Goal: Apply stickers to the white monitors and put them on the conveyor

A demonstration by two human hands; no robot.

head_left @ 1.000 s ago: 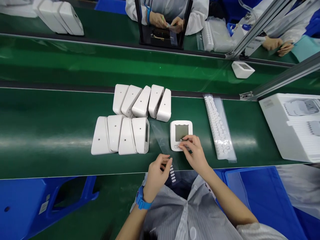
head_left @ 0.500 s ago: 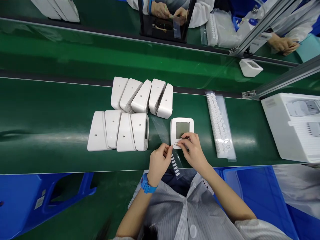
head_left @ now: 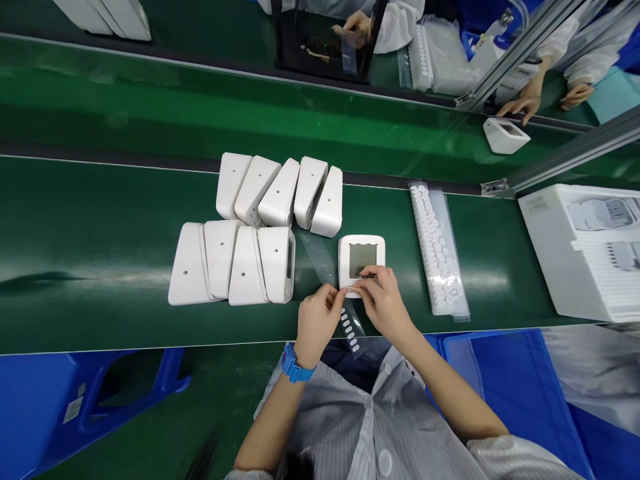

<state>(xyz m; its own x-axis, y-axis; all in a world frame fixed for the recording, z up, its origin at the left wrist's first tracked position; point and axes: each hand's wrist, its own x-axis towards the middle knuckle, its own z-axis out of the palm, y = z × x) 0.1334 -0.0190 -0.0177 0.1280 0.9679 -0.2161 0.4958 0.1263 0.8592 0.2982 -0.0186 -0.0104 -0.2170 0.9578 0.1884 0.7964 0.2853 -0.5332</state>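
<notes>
A white device with a grey screen [head_left: 363, 259] lies face up on the green bench. At its lower left edge, my left hand [head_left: 319, 320] has thumb and forefinger pinched together. My right hand [head_left: 384, 300] rests over the lower part of the device, fingertips closed close to the left ones. Whatever sits between the fingers is too small to make out. Beneath and beside my left hand runs a clear strip with white oval stickers [head_left: 349, 327], its lower end hanging past the bench edge. Left of the device stand several white wedge-shaped housings [head_left: 247, 267] in two rows.
A clear bag of round white pieces [head_left: 435, 250] lies to the right. Beyond it is a white foam box [head_left: 565, 267]. Another white device [head_left: 506, 136] sits on the ledge, near a co-worker's hand [head_left: 525, 103]. Metal posts [head_left: 560, 157] cross the right side.
My hands stay almost in place at the device's lower edge. At the upper right, a co-worker's hand has reached towards the white device on the ledge. Another co-worker's hand has left the black frame.
</notes>
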